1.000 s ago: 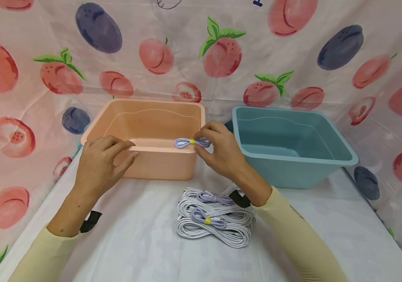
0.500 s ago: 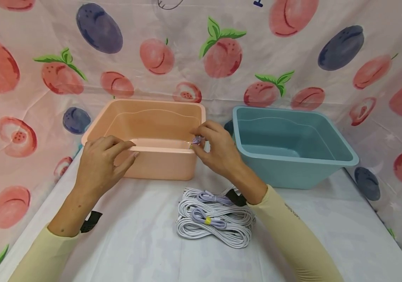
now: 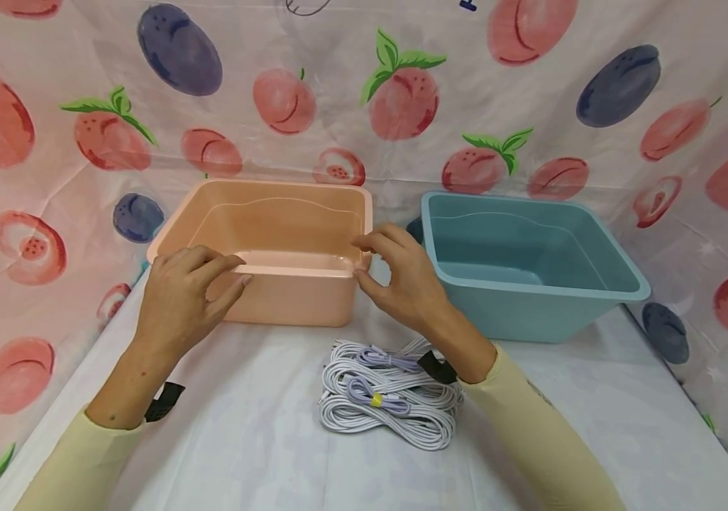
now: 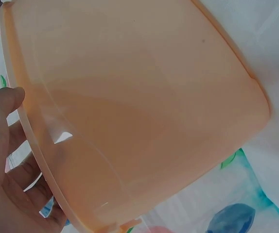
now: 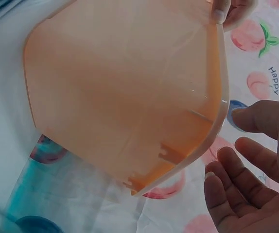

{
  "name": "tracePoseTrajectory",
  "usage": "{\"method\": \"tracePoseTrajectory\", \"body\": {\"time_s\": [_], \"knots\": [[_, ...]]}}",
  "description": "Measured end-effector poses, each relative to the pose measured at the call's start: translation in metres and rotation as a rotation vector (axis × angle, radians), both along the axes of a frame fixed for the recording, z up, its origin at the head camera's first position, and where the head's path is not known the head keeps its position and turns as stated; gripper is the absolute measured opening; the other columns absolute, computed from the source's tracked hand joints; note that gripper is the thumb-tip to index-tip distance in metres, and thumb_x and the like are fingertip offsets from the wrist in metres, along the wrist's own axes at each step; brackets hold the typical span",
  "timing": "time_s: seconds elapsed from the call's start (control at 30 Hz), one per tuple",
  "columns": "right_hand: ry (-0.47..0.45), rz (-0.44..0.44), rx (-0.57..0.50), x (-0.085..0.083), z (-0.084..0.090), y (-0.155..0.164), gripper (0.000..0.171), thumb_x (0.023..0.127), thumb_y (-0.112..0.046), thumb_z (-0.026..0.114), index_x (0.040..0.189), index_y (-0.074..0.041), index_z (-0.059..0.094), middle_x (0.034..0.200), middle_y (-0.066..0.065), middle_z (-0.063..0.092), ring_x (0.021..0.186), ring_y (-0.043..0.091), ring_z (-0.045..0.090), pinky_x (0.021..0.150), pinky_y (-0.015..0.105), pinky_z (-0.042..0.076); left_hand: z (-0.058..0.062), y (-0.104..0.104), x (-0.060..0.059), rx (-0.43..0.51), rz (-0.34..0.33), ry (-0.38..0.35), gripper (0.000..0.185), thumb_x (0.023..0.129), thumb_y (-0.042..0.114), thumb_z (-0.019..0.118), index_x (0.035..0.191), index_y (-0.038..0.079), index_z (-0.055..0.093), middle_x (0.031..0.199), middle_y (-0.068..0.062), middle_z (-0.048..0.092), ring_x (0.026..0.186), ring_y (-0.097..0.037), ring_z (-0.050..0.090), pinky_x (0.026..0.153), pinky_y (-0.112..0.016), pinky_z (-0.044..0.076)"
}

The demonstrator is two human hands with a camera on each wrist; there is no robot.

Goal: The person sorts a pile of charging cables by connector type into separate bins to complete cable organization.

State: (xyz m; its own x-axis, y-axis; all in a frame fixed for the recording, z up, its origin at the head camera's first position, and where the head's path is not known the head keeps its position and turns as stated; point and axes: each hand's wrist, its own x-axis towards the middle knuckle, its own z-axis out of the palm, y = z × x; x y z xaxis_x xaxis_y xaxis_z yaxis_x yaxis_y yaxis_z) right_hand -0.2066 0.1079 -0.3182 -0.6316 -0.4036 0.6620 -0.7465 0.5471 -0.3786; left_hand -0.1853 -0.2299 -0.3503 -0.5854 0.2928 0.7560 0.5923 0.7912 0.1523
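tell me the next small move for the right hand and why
Probably bring the right hand back down to the cable bundles and pinch the top one: its fingers are spread and hold nothing beside the orange bin, while the left hand rests on its rim.

Pale yellow sleeves (image 3: 530,419), black wrist straps (image 3: 437,367).

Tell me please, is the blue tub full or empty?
Empty: the head view shows only bare floor and walls inside the blue tub.
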Motion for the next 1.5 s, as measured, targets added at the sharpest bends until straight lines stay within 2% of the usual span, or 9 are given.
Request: {"method": "tracePoseTrajectory", "body": {"time_s": [0.17,0.6,0.93,1.23,1.5], "knots": [[-0.011,-0.013,0.012,0.007,-0.002,0.006,0.032,0.087,-0.007,0.083,0.119,-0.005,0.076,0.109,0.007,0.068,0.106,0.023,0.062,0.094,0.039,0.054,0.0,0.0,0.0,0.0,0.002,-0.001,0.025,0.087,0.025,0.086,0.106,0.008,0.081,0.091,-0.009,0.069,0.087,-0.033,0.066,0.085,-0.058,0.044],[-0.069,-0.006,0.023,0.028,-0.008,0.021,0.031,0.088,-0.011,0.084,0.117,-0.007,0.077,0.112,0.004,0.069,0.105,0.021,0.063,0.092,0.041,0.057,-0.002,0.0,-0.001,-0.001,0.001,0.004,0.025,0.087,0.026,0.085,0.105,0.008,0.081,0.092,-0.01,0.069,0.088,-0.034,0.065,0.086,-0.058,0.044],[-0.118,-0.058,0.063,0.047,-0.012,0.031,0.032,0.087,-0.014,0.086,0.118,-0.011,0.076,0.115,0.001,0.069,0.108,0.019,0.064,0.094,0.041,0.059,-0.001,0.001,-0.001,-0.005,0.006,-0.002,0.026,0.088,0.026,0.085,0.106,0.008,0.081,0.092,-0.01,0.069,0.087,-0.034,0.065,0.086,-0.058,0.044],[-0.113,-0.056,0.076,0.056,-0.02,0.04,0.03,0.087,-0.015,0.086,0.115,-0.011,0.076,0.113,-0.001,0.069,0.106,0.017,0.065,0.092,0.04,0.058,0.0,0.0,0.0,-0.009,0.012,-0.005,0.027,0.088,0.027,0.084,0.106,0.007,0.081,0.092,-0.01,0.069,0.088,-0.034,0.065,0.087,-0.058,0.044],[-0.157,-0.081,0.11,0.062,-0.028,0.043,0.031,0.086,-0.016,0.088,0.115,-0.013,0.076,0.113,-0.002,0.069,0.105,0.016,0.066,0.091,0.04,0.06,0.001,0.001,0.0,-0.007,0.003,0.006,0.026,0.087,0.026,0.085,0.105,0.008,0.081,0.092,-0.01,0.069,0.087,-0.034,0.065,0.085,-0.058,0.044]]}}
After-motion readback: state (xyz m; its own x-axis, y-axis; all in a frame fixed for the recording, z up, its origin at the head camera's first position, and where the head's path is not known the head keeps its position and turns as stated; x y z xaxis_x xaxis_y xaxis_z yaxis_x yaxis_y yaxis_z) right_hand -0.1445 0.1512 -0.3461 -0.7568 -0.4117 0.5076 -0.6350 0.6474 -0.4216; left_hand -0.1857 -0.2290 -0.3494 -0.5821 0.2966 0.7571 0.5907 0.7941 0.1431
